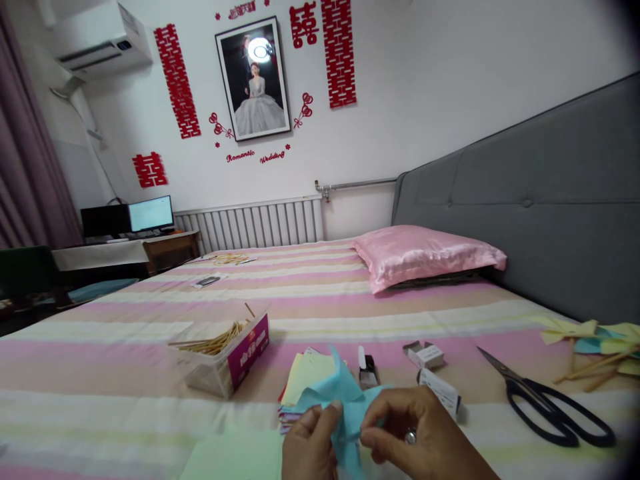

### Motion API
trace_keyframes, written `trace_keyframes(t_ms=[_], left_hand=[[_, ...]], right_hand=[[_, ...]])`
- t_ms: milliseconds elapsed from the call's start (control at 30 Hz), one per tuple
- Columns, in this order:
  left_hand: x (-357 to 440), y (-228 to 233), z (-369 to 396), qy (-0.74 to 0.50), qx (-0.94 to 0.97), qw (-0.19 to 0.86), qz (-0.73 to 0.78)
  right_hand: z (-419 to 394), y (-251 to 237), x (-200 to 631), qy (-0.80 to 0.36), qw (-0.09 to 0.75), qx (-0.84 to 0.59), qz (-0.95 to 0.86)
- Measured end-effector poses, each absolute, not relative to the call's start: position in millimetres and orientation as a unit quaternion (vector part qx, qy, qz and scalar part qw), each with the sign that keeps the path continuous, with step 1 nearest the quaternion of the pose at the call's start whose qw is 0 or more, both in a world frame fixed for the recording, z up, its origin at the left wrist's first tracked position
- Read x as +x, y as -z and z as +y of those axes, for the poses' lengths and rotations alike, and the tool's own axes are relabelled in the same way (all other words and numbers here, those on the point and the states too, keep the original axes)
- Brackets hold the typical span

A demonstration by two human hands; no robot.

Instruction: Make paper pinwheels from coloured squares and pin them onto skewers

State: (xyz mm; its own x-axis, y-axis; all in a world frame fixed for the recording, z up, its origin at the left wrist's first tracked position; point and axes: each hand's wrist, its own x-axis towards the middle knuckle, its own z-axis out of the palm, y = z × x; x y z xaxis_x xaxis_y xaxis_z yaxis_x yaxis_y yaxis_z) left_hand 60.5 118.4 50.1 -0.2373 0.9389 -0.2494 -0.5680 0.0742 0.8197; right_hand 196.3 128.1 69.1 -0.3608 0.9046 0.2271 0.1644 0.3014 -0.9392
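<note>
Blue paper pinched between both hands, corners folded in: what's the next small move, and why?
Probably keep the left hand pinching the blue paper and free the right hand to fetch a stick from the clear box: finished pinwheels at right sit on such sticks, and this one has none.

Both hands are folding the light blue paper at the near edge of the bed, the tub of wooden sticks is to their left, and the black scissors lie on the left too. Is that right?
Not quite. In the head view the black scissors lie to the right of the hands, not the left. The rest holds: left hand and right hand both pinch the light blue paper, and the tub of wooden sticks sits to their left.
</note>
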Motion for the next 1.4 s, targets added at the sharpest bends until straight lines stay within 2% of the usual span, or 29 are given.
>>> trace_keyframes(t_ms=[267,433,967,1233,1333,1400], left_hand=[[63,-45,119,-0.669,0.250,0.485,0.505],[64,-43,119,-0.648,0.281,0.470,0.530],[76,-62,111,-0.655,0.275,0.463,0.531],[67,-55,114,-0.675,0.283,0.403,0.550],[63,-55,115,-0.675,0.280,0.386,0.564],[63,-57,114,-0.681,0.271,0.389,0.559]], right_hand=[[132,-63,189,-0.439,0.471,-0.409,-0.647],[135,-55,187,-0.483,0.509,-0.389,-0.597],[138,-56,189,-0.466,0.500,-0.419,-0.597],[140,-61,205,-0.481,0.499,-0.415,-0.589],[150,-54,222,-0.426,0.489,-0.483,-0.588],[157,-44,231,-0.351,0.427,-0.552,-0.625]])
